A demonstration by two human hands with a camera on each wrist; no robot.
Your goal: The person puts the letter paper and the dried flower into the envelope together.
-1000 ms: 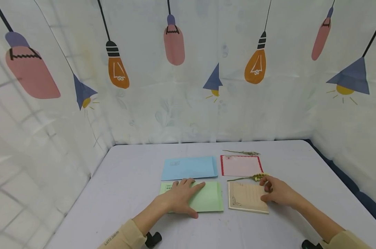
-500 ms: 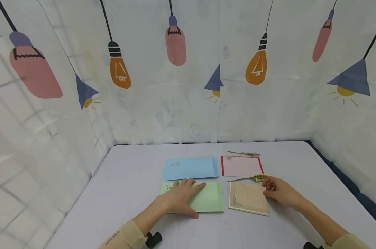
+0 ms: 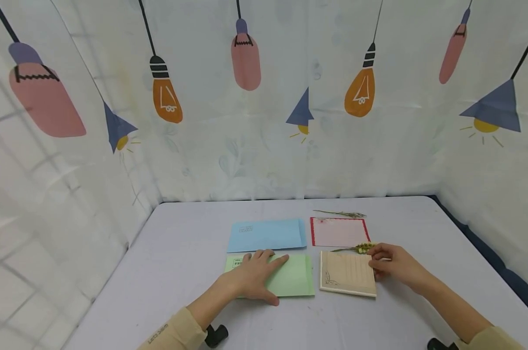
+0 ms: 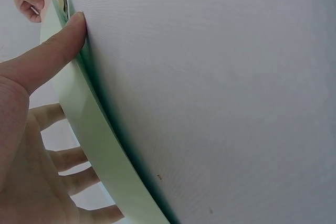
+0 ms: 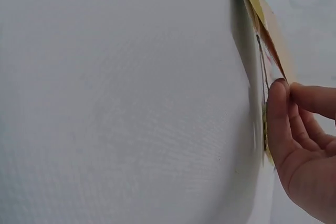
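My left hand [image 3: 255,277] lies with fingers spread on a light green envelope [image 3: 294,282]; in the left wrist view its thumb rests along the envelope's near edge [image 4: 100,129]. My right hand [image 3: 395,265] pinches the right edge of a beige lined letter card [image 3: 349,273] with a corner ornament. In the right wrist view, thumb and forefinger meet on the card's corner, and the card [image 5: 257,9] stands off the tabletop at this side. A yellow flower sprig [image 3: 362,249] lies just behind it, its stem end partly hidden by the card.
A blue envelope [image 3: 265,236] lies behind the green one. To its right is a pink card with a red border [image 3: 339,232], with a second dried sprig [image 3: 342,213] beyond. The white table [image 3: 194,243] meets a lamp-print curtain [image 3: 264,160] at the back.
My right fingers have closed on the beige card's edge. The card has risen and shifted slightly away, covering part of the sprig's stem. My left hand has stayed still.
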